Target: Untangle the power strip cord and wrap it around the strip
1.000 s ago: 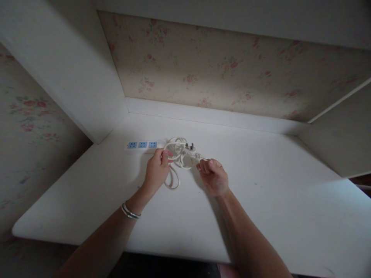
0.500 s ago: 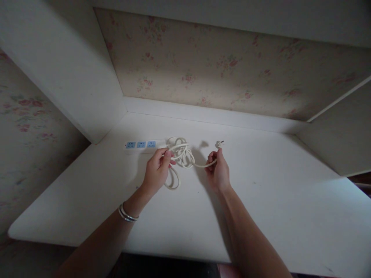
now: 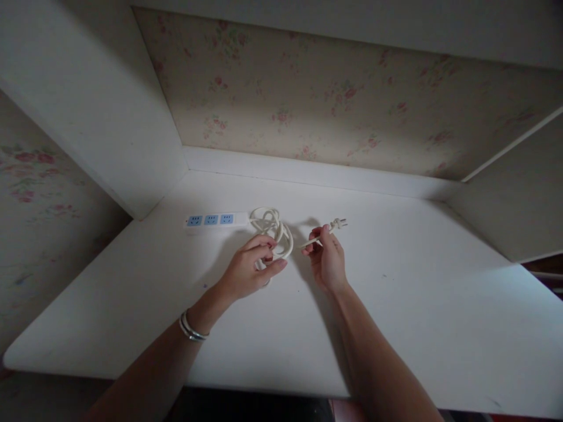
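A white power strip (image 3: 211, 220) with three blue sockets lies on the white desk (image 3: 396, 305). Its white cable (image 3: 275, 230) lies tangled in loops just right of the strip. My left hand (image 3: 250, 272), with bangles on the wrist, has its fingers curled round the loops. My right hand (image 3: 326, 258) pinches the cable a little behind the plug (image 3: 338, 223), which sticks out up and to the right of the fingers, above the desk.
The desk sits in an alcove with floral wallpaper (image 3: 334, 99) at the back. A white side panel (image 3: 101, 111) rises on the left and a shelf panel (image 3: 510, 199) on the right. The desk's front edge runs along the bottom.
My right hand has drawn the plug end out of the tangle and lifted it to the right. My left hand has shifted right and closed round the loops.
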